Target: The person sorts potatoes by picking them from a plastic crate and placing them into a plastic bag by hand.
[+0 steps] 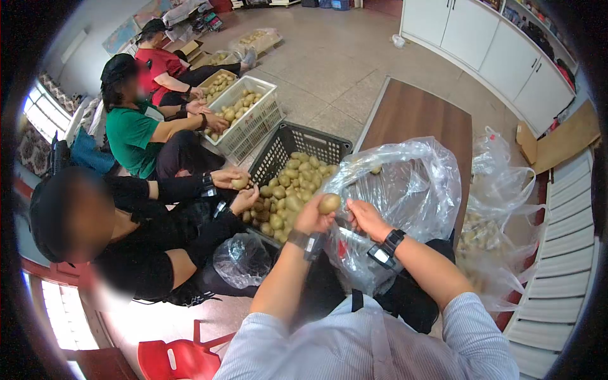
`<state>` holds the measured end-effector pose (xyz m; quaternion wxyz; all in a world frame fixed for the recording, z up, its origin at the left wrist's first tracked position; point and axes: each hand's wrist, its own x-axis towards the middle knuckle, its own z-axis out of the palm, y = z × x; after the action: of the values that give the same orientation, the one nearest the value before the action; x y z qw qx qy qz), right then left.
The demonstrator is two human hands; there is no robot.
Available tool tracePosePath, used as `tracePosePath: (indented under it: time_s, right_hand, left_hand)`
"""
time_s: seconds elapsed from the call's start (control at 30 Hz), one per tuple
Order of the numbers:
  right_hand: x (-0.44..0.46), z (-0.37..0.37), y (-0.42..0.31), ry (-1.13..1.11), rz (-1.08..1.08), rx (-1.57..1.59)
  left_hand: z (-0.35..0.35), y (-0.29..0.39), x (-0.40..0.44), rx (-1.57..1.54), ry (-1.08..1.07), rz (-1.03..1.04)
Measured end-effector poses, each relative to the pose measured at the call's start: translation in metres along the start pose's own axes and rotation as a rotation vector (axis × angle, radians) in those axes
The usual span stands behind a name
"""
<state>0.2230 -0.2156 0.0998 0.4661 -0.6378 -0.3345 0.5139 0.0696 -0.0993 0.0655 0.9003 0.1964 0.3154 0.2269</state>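
Observation:
My left hand (315, 215) is closed around a kiwifruit (329, 203), green-brown and oval, held above the near right corner of a dark crate. Just right of it, my right hand (369, 220) has its fingers drawn together; what they pinch, if anything, is too small to make out. The black perforated crate (326, 140) holds a heap of kiwifruit (278, 199). A large clear plastic bag (437, 164) stands with its mouth spread wide beside my hands, over the edge of a brown table. Part of it passes behind my right hand.
A co-worker at left holds a kiwifruit (240, 182) over the same crate. Farther back, two people sit by white crates (256, 120) of kiwifruit. The brown tabletop (418, 120) lies ahead; filled plastic bags (494, 234) stand at right. A red chair (180, 360) is at lower left.

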Motion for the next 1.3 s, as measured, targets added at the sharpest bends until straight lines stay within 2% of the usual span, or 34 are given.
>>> tracePosePath:
  time_s: [0.03, 0.1, 0.13, 0.2, 0.27, 0.3, 0.33, 0.37, 0.43, 0.5, 0.53, 0.6, 0.67, 0.7, 0.8, 0.83, 0.93, 0.97, 1.0, 1.07, 1.1, 1.17, 1.27, 1.3]
  right_hand:
    - [0.008, -0.006, 0.008, 0.002, 0.001, 0.002]
    - [0.026, -0.024, 0.025, 0.075, -0.095, -0.349]
    - [0.034, -0.034, 0.034, 0.078, -0.092, -0.347]
    - [0.051, -0.054, 0.048, 0.238, -0.240, -0.742]
    - [0.064, -0.066, 0.045, 0.231, -0.175, -0.739]
    - [0.062, -0.069, 0.035, 0.267, -0.200, -0.883]
    - [0.062, -0.071, 0.023, 0.305, -0.234, -1.026]
    - [0.062, -0.072, 0.012, 0.286, -0.240, -1.033]
    - [0.072, -0.075, 0.006, 0.310, -0.316, -1.118]
    - [0.085, -0.074, 0.007, 0.337, -0.387, -1.199]
    - [0.091, -0.075, 0.008, 0.316, -0.369, -1.272]
    - [0.100, -0.072, 0.004, 0.299, -0.355, -1.343]
    - [0.104, -0.072, -0.006, 0.182, -0.346, -1.428]
    - [0.104, -0.067, -0.013, 0.215, -0.275, -1.395]
    - [0.116, -0.064, -0.014, 0.215, -0.362, -1.352]
    - [0.122, -0.064, -0.015, 0.175, -0.315, -1.243]
    - [0.129, -0.057, -0.034, 0.173, -0.298, -1.195]
    - [0.137, -0.056, -0.027, 0.162, -0.345, -1.340]
    - [0.141, -0.055, -0.019, 0.162, -0.339, -1.340]
    - [0.146, -0.051, -0.014, 0.273, -0.491, -1.335]
    - [0.148, -0.051, -0.018, 0.273, -0.486, -1.335]
    - [0.148, -0.051, -0.021, 0.114, -0.324, -1.424]
    - [0.149, -0.049, -0.015, 0.129, -0.240, -1.446]
    - [0.148, -0.049, -0.007, 0.217, -0.342, -1.469]
  left_hand:
    - [0.000, 0.001, -0.001, 0.002, 0.000, -0.003]
    - [0.000, 0.003, -0.004, -0.221, 0.294, 0.293]
    - [-0.009, 0.004, -0.001, -0.274, 0.381, 0.381]
    - [-0.052, -0.003, 0.016, -0.234, 0.501, 0.534]
    - [-0.116, -0.019, 0.043, 0.171, 0.580, 0.752]
    - [-0.115, -0.021, 0.034, 0.636, 0.685, 0.765]
    - [-0.110, -0.019, 0.030, 0.814, 0.727, 0.796]
    - [-0.098, -0.018, 0.025, 0.914, 0.749, 0.801]
    - [-0.076, -0.016, 0.016, 0.905, 0.789, 0.768]
    - [-0.051, -0.011, 0.012, 0.420, 0.803, 0.640]
    - [-0.033, -0.009, 0.012, -0.231, 0.747, 0.508]
    - [-0.012, -0.006, -0.001, -0.097, 0.595, 0.427]
    - [-0.017, -0.016, 0.012, -0.088, 0.535, 0.456]
    - [-0.009, -0.016, 0.008, -0.064, 0.528, 0.420]
    - [0.010, -0.013, 0.005, -0.020, 0.492, 0.344]
    - [0.013, -0.015, 0.003, -0.008, 0.483, 0.291]
    - [0.016, -0.015, 0.004, 0.052, 0.447, 0.296]
    - [0.024, -0.011, 0.000, 0.023, 0.450, 0.268]
    - [0.024, -0.011, 0.001, 0.024, 0.451, 0.263]
    - [0.023, -0.009, 0.001, 0.089, 0.378, 0.255]
    - [0.023, -0.008, 0.002, 0.089, 0.378, 0.251]
    - [0.022, -0.009, 0.003, -0.023, 0.375, 0.165]
    - [0.022, -0.010, 0.004, 0.001, 0.371, 0.154]
    - [0.016, -0.012, 0.007, 0.011, 0.323, 0.159]
